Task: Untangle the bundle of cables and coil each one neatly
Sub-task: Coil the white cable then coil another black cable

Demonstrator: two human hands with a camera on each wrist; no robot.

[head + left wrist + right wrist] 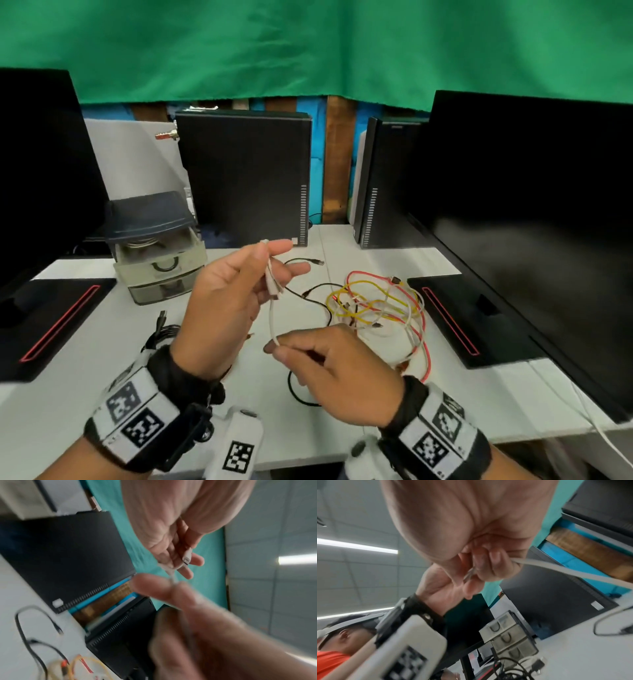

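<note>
A white cable (272, 315) hangs between my two hands above the desk. My left hand (239, 284) is raised, palm toward me, pinching the cable's plug end (187, 557) between thumb and fingers. Lower down, my right hand (329, 363) pinches the same cable (556, 568) between thumb and forefinger. The cable runs on to the right into a tangle of red, yellow and white cables (380, 308) lying on the white desk. A loose black cable (308, 294) crosses the desk beside the tangle. Black coiled cables (162, 330) lie at the left, behind my left wrist.
A small drawer unit (157, 253) with a dark lid stands at the left. Two black computer cases (245, 178) stand at the back. Black monitors flank the desk, with their bases (51, 322) left and right. The desk's front edge (308, 459) is near my wrists.
</note>
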